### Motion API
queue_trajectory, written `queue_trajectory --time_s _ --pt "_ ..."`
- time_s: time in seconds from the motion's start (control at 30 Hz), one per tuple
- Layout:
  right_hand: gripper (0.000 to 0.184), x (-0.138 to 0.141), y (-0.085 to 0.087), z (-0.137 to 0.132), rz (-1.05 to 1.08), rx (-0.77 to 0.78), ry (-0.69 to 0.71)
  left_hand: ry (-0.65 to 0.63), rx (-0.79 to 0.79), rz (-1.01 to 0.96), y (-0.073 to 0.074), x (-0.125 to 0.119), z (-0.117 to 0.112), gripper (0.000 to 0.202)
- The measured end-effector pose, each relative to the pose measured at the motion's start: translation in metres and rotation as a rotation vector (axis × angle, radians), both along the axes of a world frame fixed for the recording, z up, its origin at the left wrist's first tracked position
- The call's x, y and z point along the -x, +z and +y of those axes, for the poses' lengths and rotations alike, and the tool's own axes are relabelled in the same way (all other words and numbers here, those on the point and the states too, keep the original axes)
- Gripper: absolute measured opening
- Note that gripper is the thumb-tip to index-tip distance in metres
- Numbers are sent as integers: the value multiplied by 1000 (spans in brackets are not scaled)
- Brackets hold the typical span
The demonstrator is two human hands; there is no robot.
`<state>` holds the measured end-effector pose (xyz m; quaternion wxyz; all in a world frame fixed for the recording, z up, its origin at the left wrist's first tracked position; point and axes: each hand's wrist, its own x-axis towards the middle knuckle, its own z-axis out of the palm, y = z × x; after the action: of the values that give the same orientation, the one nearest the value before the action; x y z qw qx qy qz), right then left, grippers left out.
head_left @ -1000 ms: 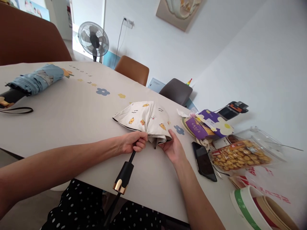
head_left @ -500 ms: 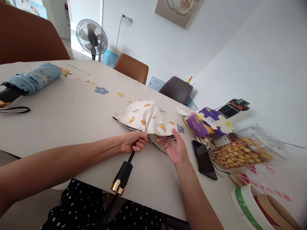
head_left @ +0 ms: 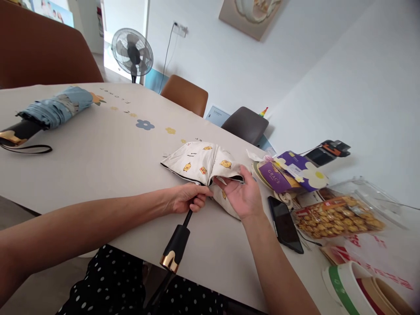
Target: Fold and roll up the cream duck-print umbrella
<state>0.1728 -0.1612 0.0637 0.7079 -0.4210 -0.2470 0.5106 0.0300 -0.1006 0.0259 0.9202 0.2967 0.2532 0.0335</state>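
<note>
Nearest, my spotted clothing shows below the table edge. The cream umbrella lies across the near part of the table, and its black, gold-banded handle juts out past that edge toward me.

My left hand is closed around the thin black shaft just above the handle, where the fabric begins. My right hand is open, palm turned up. Its fingertips touch the dark-trimmed edge of the canopy, and a fold of printed fabric lies under it. The canopy is loose and bunched, not rolled.

Just right of my right wrist a black phone lies flat. Beside it is a clear bag of snacks, with a purple packet behind them. Rolls with green and red edges sit at the near right corner.

Well apart, at the far left of the table, a folded blue umbrella lies with its strap loose.

Beyond the table stand a tan chair, a dark chair and a fan.
</note>
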Motion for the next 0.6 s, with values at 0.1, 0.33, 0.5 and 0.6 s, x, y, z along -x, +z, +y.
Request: queue_trajectory --time_s 0.1,0.33,0.5,0.6 --pt "23 0 0 -1 -28 -13 36 12 -8 21 3 0 -1 33" --pt "44 9 6 7 -371 -9 153 19 -15 38 5 1 -1 37" --pt "46 14 7 23 -582 4 197 28 -20 70 5 1 -1 42" --pt "46 16 8 31 -714 37 246 35 -11 100 5 0 -1 51"
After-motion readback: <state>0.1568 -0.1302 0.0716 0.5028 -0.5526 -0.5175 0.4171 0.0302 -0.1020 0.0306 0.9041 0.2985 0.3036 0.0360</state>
